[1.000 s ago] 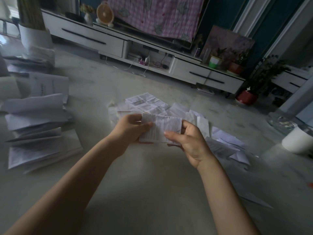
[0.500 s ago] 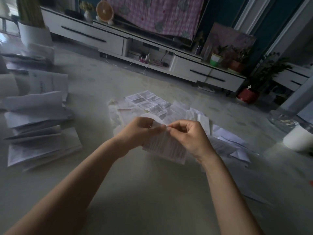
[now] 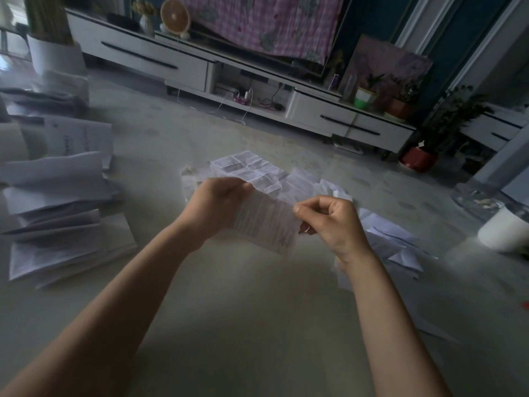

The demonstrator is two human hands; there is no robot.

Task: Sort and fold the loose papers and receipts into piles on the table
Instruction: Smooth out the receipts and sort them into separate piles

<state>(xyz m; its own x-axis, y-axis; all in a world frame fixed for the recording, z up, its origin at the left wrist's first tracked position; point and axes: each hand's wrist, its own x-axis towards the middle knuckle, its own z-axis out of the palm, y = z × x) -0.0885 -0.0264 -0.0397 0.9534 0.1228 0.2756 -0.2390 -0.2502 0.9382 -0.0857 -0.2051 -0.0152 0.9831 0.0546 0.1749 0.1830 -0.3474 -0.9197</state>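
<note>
Here both hands [image 3: 274, 213] pinch a printed receipt [image 3: 264, 223] above the table [image 3: 243, 310].

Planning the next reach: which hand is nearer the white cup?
Right. The right hand is left of the white cup; the left hand is farther left, beyond the receipt.

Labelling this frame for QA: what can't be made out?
Head view:
Slip: print motion-blurred, unreadable.
Left hand: fingertips hidden behind its own back.
Paper stack: cut off by left edge.
White tub: cut off by right edge.
</note>
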